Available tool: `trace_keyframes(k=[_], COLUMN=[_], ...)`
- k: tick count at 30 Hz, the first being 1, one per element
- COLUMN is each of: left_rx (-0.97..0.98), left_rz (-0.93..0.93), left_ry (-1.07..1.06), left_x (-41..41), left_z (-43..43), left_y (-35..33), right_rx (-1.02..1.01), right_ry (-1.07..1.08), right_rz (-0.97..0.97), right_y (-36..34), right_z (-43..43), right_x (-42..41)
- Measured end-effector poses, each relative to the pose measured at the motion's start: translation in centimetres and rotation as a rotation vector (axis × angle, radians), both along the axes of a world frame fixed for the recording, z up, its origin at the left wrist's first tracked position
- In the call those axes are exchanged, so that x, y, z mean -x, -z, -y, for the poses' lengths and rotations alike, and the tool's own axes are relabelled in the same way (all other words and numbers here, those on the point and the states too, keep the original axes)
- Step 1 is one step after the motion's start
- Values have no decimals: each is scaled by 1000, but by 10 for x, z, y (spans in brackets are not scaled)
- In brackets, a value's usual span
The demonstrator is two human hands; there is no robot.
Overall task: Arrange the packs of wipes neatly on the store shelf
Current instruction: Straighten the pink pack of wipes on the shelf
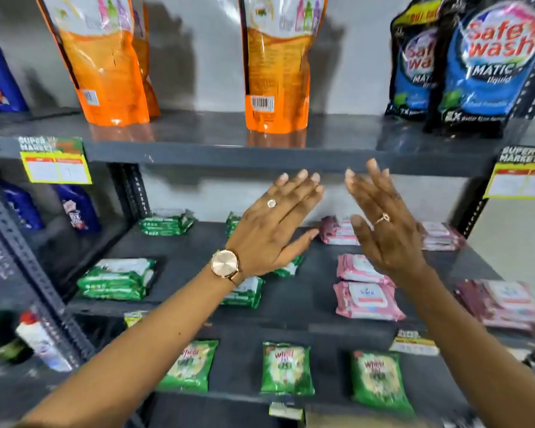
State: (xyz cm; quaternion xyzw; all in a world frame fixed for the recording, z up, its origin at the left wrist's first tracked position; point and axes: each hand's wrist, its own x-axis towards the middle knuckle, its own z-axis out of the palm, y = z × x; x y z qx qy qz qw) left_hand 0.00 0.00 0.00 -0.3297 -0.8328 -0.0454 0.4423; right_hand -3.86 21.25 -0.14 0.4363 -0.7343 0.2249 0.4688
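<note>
- Above the middle shelf (291,310), your left hand (275,230) and right hand (386,230) hang side by side, fingers spread flat, holding nothing.
- On this shelf, green wipes packs (118,278) lie in stacks at the left side, pink wipes packs (366,299) at the right.
- Your left wrist carries a gold watch (225,263).
- One shelf lower, green detergent packets (286,367) lie in a row.

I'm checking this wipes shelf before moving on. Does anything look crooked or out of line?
Mostly tidy. The front pink pack sits slightly turned against the pink pack behind it. The green packs lie in loose, uneven stacks. Both hands hover open, holding nothing. No spills or damage show.
</note>
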Motion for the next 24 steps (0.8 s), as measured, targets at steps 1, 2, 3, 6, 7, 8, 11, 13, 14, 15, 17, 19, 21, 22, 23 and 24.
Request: trace_keyframes(k=[1, 2, 3, 6, 7, 8, 11, 13, 14, 15, 17, 19, 21, 22, 23, 24], left_rx=[-18, -28, -33, -44, -39, -23, 61, 128, 130, 102, 19, -3, 47, 75, 94, 105], left_rz=[42, 79, 141, 352, 416, 499, 883, 1003, 1021, 1035, 1063, 1029, 954, 934, 919, 908], left_ry=[17, 28, 20, -51, -90, -136, -247, -297, -310, -317, -324, -343, -362, -367, -369, -372], left_x=[1, 3, 4, 10, 15, 19, 33, 42, 46, 49, 55, 58, 59, 61, 63, 64], left_z=[-2, -2, -3, -6, -8, -9, -10, -12, -14, -16, -22, -25, -27, -26, -26, -24], left_y=[14, 26, 46, 107, 126, 142, 184, 202, 207, 211, 214, 218, 224, 227, 229, 232], right_rx=[20, 20, 4, -51, -54, -60, -143, -212, -242, -272, -340, -397, -462, -488, -504, -514], right_ry=[-2, 14, 49, 178, 229, 274, 374, 428, 456, 485, 548, 591, 605, 612, 622, 631], right_rz=[37, 80, 146, 462, 552, 644, 861, 953, 986, 1007, 1062, 1137, 1179, 1189, 1200, 1222], right_y=[13, 25, 41, 88, 102, 114, 147, 159, 162, 164, 163, 161, 159, 160, 160, 159], right_z=[-1, -4, -7, -13, -17, -20, -29, -36, -41, -44, -51, -56, -60, -63, -65, -68], right_x=[-1, 0, 0, 9, 15, 22, 45, 66, 77, 88, 109, 126, 141, 151, 159, 166])
